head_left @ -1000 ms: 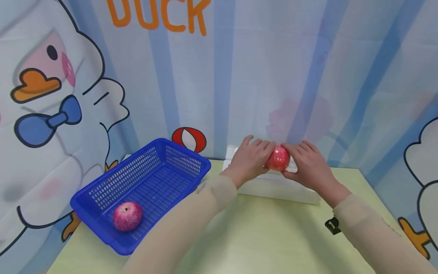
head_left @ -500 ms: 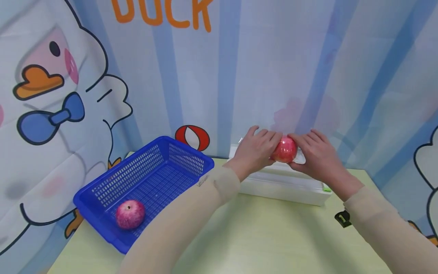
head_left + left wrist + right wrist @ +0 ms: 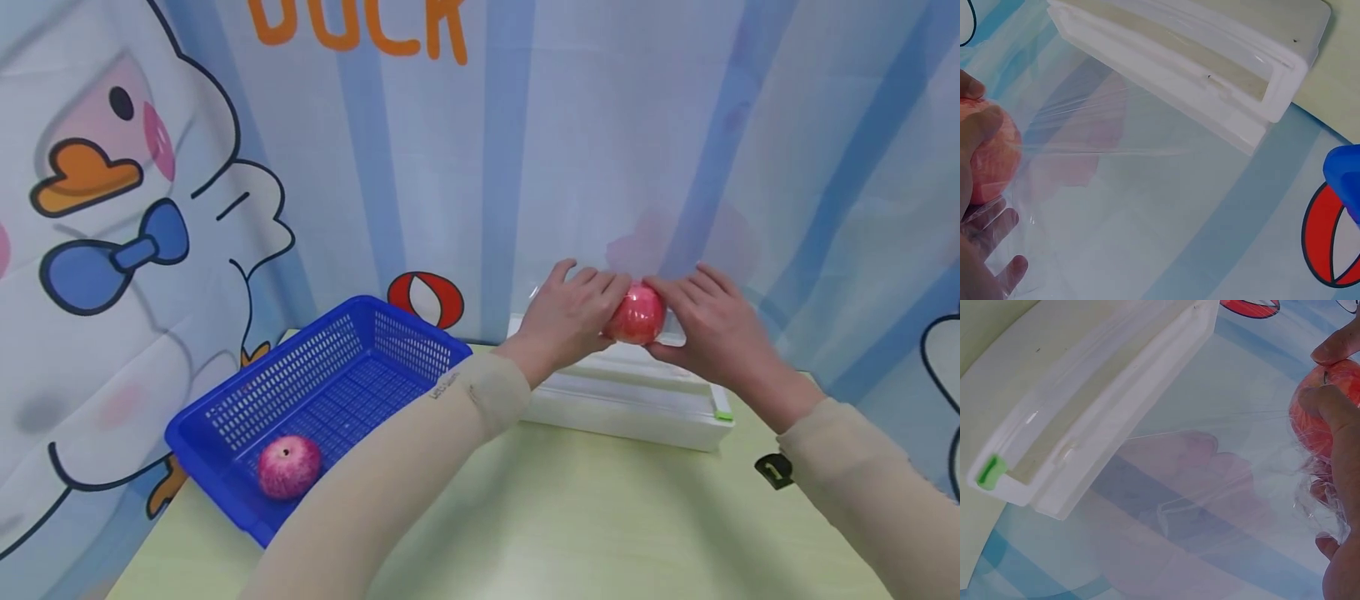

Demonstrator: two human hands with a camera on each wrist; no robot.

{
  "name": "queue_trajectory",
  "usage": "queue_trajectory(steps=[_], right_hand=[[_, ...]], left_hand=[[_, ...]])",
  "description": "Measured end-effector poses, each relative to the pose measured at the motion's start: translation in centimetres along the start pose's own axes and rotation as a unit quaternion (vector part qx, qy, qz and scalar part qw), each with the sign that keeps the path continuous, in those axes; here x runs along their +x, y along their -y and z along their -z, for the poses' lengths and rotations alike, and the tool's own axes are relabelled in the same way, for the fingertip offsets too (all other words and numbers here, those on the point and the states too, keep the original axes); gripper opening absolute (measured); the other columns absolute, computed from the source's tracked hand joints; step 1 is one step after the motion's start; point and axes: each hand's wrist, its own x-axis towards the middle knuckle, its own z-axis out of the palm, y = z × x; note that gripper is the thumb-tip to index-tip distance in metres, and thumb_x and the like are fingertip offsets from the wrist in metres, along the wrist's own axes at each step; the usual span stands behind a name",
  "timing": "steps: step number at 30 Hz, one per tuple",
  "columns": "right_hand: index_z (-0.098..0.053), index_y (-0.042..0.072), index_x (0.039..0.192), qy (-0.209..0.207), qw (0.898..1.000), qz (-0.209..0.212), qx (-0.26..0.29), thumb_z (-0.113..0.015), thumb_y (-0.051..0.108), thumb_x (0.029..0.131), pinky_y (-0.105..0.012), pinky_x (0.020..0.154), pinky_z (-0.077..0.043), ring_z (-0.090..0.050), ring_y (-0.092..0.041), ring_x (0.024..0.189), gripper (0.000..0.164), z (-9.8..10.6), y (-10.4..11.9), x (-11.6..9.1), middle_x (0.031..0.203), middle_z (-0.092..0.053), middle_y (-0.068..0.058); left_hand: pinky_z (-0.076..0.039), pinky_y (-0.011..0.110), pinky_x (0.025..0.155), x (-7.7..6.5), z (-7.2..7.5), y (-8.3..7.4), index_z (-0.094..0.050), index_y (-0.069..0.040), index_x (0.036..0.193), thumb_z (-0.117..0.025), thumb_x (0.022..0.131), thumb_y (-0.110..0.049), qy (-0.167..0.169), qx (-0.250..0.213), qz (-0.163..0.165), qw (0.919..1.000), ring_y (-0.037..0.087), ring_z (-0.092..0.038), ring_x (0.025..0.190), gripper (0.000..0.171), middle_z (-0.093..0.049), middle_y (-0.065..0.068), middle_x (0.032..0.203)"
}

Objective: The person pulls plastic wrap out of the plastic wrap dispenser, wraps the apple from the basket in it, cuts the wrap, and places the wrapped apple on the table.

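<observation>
A red apple (image 3: 639, 313), with clear cling film over it, is held up between both hands above a white cling film dispenser (image 3: 630, 419). My left hand (image 3: 573, 315) grips its left side, and my right hand (image 3: 705, 329) grips the right side, thumb low. In the left wrist view, the cling film (image 3: 1110, 152) stretches from the apple toward the dispenser's long slot. Film bunches around the right fingers in the right wrist view. A green slider (image 3: 990, 472) sits at one end of the dispenser.
A blue plastic basket (image 3: 197, 432) stands on the left of the pale table (image 3: 592, 525), with another reddish apple (image 3: 289, 467) inside. A black tag (image 3: 774, 471) marked 1 lies near the right forearm. A printed duck curtain (image 3: 585, 150) hangs close behind.
Both hands have raised the apple up and away from the dispenser, uncovering more of its top and the green slider. The view has shifted slightly. The basket and its apple stay put.
</observation>
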Motion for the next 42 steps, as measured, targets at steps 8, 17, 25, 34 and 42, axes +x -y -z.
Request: queue_trajectory(steps=[8,17,25,34,42], right_hand=[[-0.061,-0.003,0.138,0.0,1.0,0.002,0.0,-0.106,0.017,0.058,-0.068,0.116,-0.041,-0.068,-0.045,0.108,0.094,1.2,-0.1,0.5,0.117,-0.072,-0.026],[-0.061,-0.003,0.139,-0.008,1.0,0.008,-0.01,-0.106,0.018,0.057,-0.066,0.117,-0.04,-0.068,-0.046,0.108,0.096,2.4,-0.2,0.8,0.116,-0.072,-0.027],[-0.061,-0.003,0.138,-0.029,0.999,0.022,-0.012,-0.107,0.017,0.054,-0.064,0.119,-0.038,-0.068,-0.046,0.105,0.098,3.1,0.0,0.8,0.114,-0.072,-0.027],[-0.063,-0.003,0.135,-0.063,0.996,0.069,-0.005,-0.108,0.021,0.048,-0.068,0.112,-0.045,-0.069,-0.043,0.096,0.101,3.8,1.2,-0.8,0.107,-0.074,-0.023],[-0.064,-0.003,0.136,-0.061,0.995,0.078,-0.007,-0.109,0.026,0.044,-0.067,0.112,-0.045,-0.071,-0.041,0.097,0.107,4.2,3.6,-3.6,0.108,-0.075,-0.021]], left_hand=[[-0.043,0.045,0.117,0.3,1.2,0.2,-0.055,-0.019,0.143,-0.082,0.09,-0.055,-0.005,0.007,-0.004,1.0,0.015,-0.063,0.128,0.069,-0.067,-0.004,0.139],[-0.043,0.046,0.118,0.6,2.4,0.3,-0.055,-0.019,0.145,-0.082,0.09,-0.055,-0.01,0.018,-0.008,0.9998,0.016,-0.063,0.127,0.07,-0.066,-0.003,0.14],[-0.043,0.047,0.118,0.5,3.1,0.3,-0.055,-0.018,0.145,-0.082,0.09,-0.055,-0.019,0.016,-0.009,0.9997,0.015,-0.063,0.128,0.071,-0.066,-0.003,0.141],[-0.045,0.047,0.118,-1.7,4.2,-1.1,-0.055,-0.017,0.149,-0.082,0.089,-0.057,-0.021,0.02,-0.026,0.9992,0.016,-0.062,0.132,0.077,-0.065,-0.002,0.145],[-0.05,0.046,0.114,-4.9,4.5,-3.1,-0.057,-0.017,0.148,-0.079,0.09,-0.059,-0.046,0.046,-0.054,0.9964,0.015,-0.066,0.127,0.075,-0.069,-0.003,0.139]])
